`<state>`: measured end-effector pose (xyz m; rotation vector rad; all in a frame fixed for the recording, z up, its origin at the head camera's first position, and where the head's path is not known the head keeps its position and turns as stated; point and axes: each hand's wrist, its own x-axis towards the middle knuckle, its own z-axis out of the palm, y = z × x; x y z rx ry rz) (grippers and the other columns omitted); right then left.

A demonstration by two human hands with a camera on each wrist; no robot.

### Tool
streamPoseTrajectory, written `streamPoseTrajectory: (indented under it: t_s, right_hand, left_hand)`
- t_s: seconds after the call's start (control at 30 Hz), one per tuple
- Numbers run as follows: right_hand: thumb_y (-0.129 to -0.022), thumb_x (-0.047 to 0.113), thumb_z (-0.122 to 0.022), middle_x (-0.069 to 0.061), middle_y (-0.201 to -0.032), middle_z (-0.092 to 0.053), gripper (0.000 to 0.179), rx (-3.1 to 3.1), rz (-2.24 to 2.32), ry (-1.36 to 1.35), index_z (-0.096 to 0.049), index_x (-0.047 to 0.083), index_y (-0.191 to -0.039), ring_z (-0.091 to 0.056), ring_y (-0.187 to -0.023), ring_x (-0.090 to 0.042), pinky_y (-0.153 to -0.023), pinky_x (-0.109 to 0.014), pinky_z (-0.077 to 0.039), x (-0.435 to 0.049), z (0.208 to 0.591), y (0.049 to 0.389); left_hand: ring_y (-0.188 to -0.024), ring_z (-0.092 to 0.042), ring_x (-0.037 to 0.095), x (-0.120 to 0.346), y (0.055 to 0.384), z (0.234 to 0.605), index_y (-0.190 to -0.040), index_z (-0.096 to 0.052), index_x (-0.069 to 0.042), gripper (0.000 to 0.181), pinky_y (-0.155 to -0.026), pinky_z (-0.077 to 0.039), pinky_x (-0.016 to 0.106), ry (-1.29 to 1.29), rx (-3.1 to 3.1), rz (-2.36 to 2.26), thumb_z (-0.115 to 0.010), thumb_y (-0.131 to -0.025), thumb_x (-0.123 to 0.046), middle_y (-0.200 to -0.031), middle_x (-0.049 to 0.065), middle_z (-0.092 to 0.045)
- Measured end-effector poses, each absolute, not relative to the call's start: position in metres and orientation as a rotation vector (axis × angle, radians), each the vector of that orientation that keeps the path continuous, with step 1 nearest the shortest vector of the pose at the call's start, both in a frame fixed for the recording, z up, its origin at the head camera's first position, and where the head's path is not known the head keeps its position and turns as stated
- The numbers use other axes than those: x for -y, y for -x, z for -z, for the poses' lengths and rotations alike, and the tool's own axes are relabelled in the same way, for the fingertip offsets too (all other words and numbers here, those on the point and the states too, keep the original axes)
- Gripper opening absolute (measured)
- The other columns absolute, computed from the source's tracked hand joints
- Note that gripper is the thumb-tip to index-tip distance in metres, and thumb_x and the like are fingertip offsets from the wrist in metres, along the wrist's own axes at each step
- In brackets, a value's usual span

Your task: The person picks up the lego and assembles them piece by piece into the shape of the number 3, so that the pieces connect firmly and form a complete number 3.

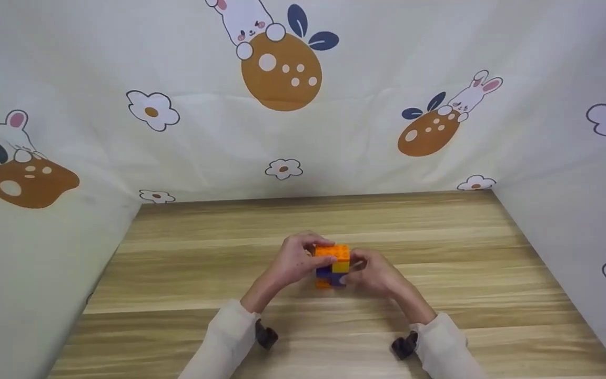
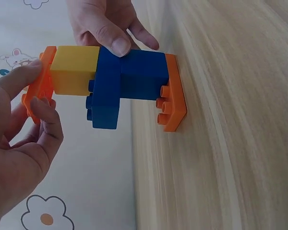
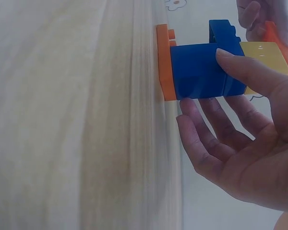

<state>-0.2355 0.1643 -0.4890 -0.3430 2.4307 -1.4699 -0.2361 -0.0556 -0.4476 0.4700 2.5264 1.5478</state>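
A stack of toy building bricks stands upright on the wooden table. At its base lies a flat orange brick (image 2: 175,96), with a blue block (image 2: 144,74) on it. Over that comes a wider blue brick (image 2: 106,88) that juts out to one side, then a yellow block (image 2: 75,69). A thin orange brick (image 1: 341,249) caps the stack. My left hand (image 1: 295,260) pinches this top brick between thumb and fingers. Lower down, my right hand (image 1: 379,271) holds the blue bricks, its thumb on one face and fingertips against another.
The wood-grain table (image 1: 203,226) spreads around the stack. A pale printed cloth (image 1: 203,147) hangs behind it and along both sides. Dark wrist cameras (image 1: 267,336) sit by both sleeves.
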Motion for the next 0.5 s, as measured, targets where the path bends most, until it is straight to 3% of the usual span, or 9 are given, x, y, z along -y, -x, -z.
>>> streamPoseTrajectory:
  t_s: [0.27,0.5]
  right_hand:
    - [-0.079,0.012,-0.082,-0.012,-0.112,-0.072,0.036,-2.440,1.462,0.365,-0.070,0.007,-0.113,-0.067,-0.101,-0.024,-0.091,-0.041,-0.054,-0.1650,0.4894,0.2345]
    - [-0.077,0.010,-0.083,-0.013,-0.114,-0.071,0.042,-2.398,1.504,0.324,-0.069,0.005,-0.117,-0.065,-0.104,-0.024,-0.088,-0.037,-0.055,-0.1645,0.4890,0.2341]
  left_hand:
    - [-0.092,-0.058,0.015,0.0564,0.2381,0.4460,-0.112,-0.077,-0.019,0.033,-0.081,-0.051,0.027,-0.469,-2.550,-1.501,-0.082,-0.083,-0.035,-0.108,-0.002,-0.070]
    - [-0.079,-0.054,0.014,0.0568,0.2382,0.4436,-0.113,-0.077,-0.014,0.035,-0.064,-0.047,0.020,-0.510,-2.554,-1.504,-0.083,-0.082,-0.029,-0.108,0.003,-0.072]
